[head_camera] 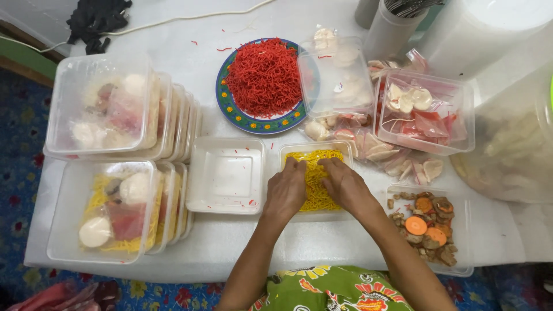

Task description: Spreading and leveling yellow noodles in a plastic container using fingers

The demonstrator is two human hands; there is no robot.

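Pressing yellow noodles (317, 193), left hand (286, 191) and right hand (345, 185) lie released; empty tub (226, 175) just beside.

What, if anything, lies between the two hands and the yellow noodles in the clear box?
Nothing visible. The left hand and right hand both rest directly on the yellow noodles inside the open clear box. No lid covers it; the empty container sits beside it to the left, apart from the hands.
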